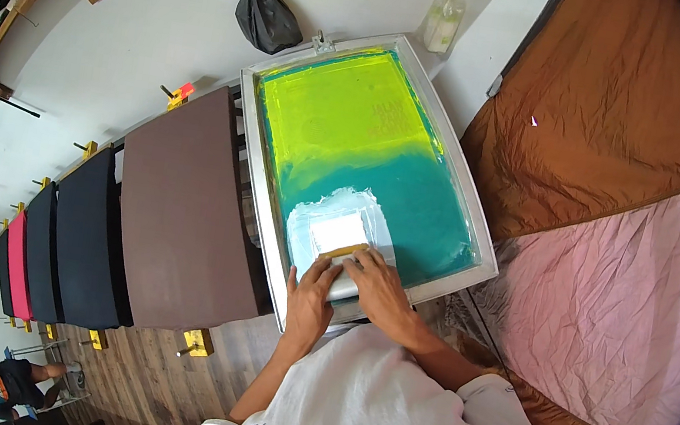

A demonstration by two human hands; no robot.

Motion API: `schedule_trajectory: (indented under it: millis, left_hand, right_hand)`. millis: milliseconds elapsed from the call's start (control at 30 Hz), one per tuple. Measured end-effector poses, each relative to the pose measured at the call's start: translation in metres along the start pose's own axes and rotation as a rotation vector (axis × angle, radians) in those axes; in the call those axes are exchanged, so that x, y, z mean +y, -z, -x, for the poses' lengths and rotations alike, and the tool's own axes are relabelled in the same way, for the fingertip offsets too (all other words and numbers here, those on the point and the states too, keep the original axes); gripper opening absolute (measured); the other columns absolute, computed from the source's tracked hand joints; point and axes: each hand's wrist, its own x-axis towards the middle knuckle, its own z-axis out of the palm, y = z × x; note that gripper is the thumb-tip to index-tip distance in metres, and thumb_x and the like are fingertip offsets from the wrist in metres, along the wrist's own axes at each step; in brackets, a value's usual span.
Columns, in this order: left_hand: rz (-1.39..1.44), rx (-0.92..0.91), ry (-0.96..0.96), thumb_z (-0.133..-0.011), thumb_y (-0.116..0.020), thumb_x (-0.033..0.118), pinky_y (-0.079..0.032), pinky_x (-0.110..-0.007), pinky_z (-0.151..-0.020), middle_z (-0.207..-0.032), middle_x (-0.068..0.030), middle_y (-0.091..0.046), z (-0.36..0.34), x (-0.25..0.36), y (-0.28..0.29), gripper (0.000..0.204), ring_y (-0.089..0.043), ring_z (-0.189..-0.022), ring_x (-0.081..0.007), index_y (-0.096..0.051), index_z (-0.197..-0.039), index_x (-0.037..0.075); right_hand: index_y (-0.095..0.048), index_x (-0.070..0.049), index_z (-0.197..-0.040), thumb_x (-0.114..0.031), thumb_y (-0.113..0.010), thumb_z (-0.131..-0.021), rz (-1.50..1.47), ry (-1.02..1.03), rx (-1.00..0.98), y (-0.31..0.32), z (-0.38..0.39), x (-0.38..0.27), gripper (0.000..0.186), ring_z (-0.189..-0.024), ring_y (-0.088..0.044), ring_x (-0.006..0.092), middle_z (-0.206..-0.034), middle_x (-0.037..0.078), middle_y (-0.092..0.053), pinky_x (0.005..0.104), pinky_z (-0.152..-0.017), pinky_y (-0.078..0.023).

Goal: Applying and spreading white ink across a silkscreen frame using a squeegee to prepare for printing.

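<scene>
Both my hands are closed on a squeegee (345,250) with a tan upper edge, at the near end of a screen-printing frame. My left hand (310,294) holds its left side, and my right hand (378,287) grips the right side with bent fingers. The blade is hidden beneath my hands. White ink (319,207) lies around a pale rectangular area just beyond the squeegee. The mesh is coated teal (420,207) in the nearer part and yellow-green (329,105) in the farther part. A light metal frame (470,197) surrounds it.
To the left stands a row of fabric-covered boards: a brown one (174,205), several black ones (90,237) and a red one (15,261). A brown and pink cloth (617,122) hangs close on the right. Another person (2,382) is at the lower left. A black bag (268,17) hangs beyond the frame.
</scene>
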Motion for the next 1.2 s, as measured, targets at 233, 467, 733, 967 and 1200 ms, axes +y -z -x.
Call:
schedule_trajectory:
  millis: [233,467,733,967,1200]
  left_hand:
    - [0.019,-0.036,0.018,-0.069,-0.055,-0.014,-0.024,-0.059,-0.115,-0.140,-0.0148,-0.053,0.007,0.003,-0.001,0.069,-0.045,-0.135,-0.0325,-0.055,-0.134,0.008]
    - [0.036,-0.055,0.019,-0.070,-0.056,-0.013,-0.024,-0.058,-0.115,-0.140,-0.0146,-0.053,0.012,0.004,-0.004,0.068,-0.046,-0.135,-0.0322,-0.055,-0.135,0.009]
    - [0.084,-0.094,0.035,-0.070,-0.056,-0.014,-0.024,-0.060,-0.115,-0.139,-0.0146,-0.054,0.017,0.002,-0.008,0.068,-0.048,-0.133,-0.0320,-0.056,-0.134,0.009]
    - [0.035,-0.105,0.015,-0.070,-0.055,-0.013,-0.026,-0.061,-0.114,-0.139,-0.0124,-0.055,0.020,0.005,-0.004,0.067,-0.049,-0.132,-0.0301,-0.056,-0.133,0.010]
    - [0.050,-0.146,0.027,-0.070,-0.056,-0.012,-0.025,-0.061,-0.114,-0.138,-0.0122,-0.055,0.022,0.007,-0.005,0.067,-0.050,-0.132,-0.0300,-0.056,-0.134,0.010]
  right_hand:
    - [-0.063,0.004,-0.108,0.000,-0.055,-0.082,-0.069,-0.014,0.001,0.005,0.007,-0.003,0.027,-0.116,-0.053,0.0375,-0.111,0.019,-0.058,0.0470,-0.084,-0.052]
    - [-0.063,0.005,-0.109,0.001,-0.053,-0.083,-0.057,0.037,0.048,0.007,0.012,-0.002,0.029,-0.116,-0.053,0.0386,-0.113,0.021,-0.057,0.0467,-0.089,-0.051]
    - [-0.063,0.004,-0.109,0.002,-0.054,-0.082,-0.045,-0.028,-0.012,0.013,0.017,-0.009,0.029,-0.117,-0.053,0.0380,-0.114,0.019,-0.058,0.0455,-0.090,-0.051]
    - [-0.063,0.003,-0.119,0.007,-0.055,-0.078,-0.098,-0.100,-0.108,0.022,0.019,-0.013,0.042,-0.122,-0.052,0.0379,-0.125,0.019,-0.057,0.0448,-0.097,-0.049]
    - [-0.063,0.002,-0.119,0.008,-0.056,-0.076,-0.096,-0.109,-0.131,0.025,0.025,-0.013,0.044,-0.122,-0.052,0.0368,-0.125,0.018,-0.056,0.0443,-0.097,-0.049]
